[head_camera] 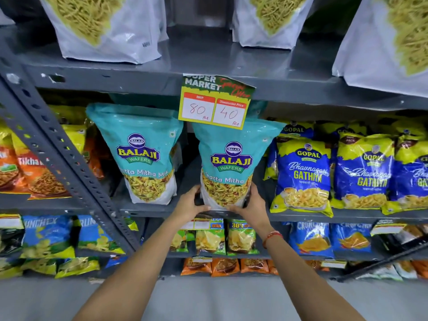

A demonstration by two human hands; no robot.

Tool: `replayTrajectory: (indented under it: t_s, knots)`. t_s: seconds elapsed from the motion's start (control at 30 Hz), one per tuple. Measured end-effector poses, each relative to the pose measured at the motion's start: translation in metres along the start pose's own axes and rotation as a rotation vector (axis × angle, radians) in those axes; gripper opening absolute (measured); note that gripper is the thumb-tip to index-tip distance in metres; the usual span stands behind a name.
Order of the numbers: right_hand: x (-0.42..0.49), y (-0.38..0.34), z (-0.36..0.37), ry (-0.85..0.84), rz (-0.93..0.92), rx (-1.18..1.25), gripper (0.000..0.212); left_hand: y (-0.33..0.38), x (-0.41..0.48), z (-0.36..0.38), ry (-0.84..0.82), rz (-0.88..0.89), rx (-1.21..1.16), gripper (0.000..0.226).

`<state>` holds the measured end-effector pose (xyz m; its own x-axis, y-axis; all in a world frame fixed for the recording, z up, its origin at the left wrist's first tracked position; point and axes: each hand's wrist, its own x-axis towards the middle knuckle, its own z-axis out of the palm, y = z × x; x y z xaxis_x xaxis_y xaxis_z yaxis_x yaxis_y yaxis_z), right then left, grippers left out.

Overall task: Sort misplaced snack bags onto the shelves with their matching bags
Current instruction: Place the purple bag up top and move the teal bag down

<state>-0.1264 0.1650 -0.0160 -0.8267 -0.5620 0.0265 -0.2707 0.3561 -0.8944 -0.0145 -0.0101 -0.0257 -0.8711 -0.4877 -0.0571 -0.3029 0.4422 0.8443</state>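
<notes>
both hands grip the bottom of a teal bag [231, 163] that stands upright at the front lip of the middle shelf [148, 208]. the left hand [188, 203] wraps the bag's lower left corner, fingers curled around its side; the right hand [251, 205] wraps the lower right corner, thumb across the front. a red thread band [272, 236] sits on the right wrist.

left of the held bag stands a matching teal bag [143, 154], also upright, with a dark gap of bare shelf between the two. right of the held bag, just beside it, are blue gathiya bags [303, 174], their tops leaning forward. the held bag's top edge sits behind a yellow price tag [216, 104] that hangs from the shelf edge above. above that edge, white bags [104, 28] stand well spaced. far left of the held bag, a slanted steel brace [62, 156] crosses in front of orange bags [34, 172]. below the held bag, green bags [228, 237] fill the lower shelf up to its edge.
</notes>
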Motion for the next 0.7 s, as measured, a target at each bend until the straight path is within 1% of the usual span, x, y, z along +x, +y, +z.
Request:
replayTrajectory:
  t_s: [0.13, 0.27, 0.33, 0.6, 0.63, 0.7]
  knots:
    - [0.01, 0.0, 0.001, -0.003, 0.047, -0.013, 0.087, 0.001, 0.012, 0.002, -0.004, -0.009, 0.053, 0.075]
    - [0.01, 0.012, -0.001, 0.011, 0.072, -0.11, 0.067, -0.002, 0.012, 0.004, -0.004, -0.008, 0.088, 0.077]
    - [0.01, 0.014, -0.002, 0.014, 0.087, -0.121, 0.064, -0.002, 0.013, 0.005, -0.004, 0.0, 0.099, 0.077]
    - [0.008, 0.01, -0.002, 0.013, 0.103, -0.118, 0.066, 0.004, 0.01, 0.007, -0.005, -0.01, 0.128, 0.074]
    - [0.006, 0.009, -0.001, 0.007, 0.104, -0.119, 0.069, 0.005, 0.008, 0.008, 0.007, -0.01, 0.136, 0.074]
    - [0.0, 0.007, 0.0, 0.004, 0.099, -0.107, 0.081, 0.007, 0.003, 0.01, 0.069, -0.008, 0.147, 0.074]
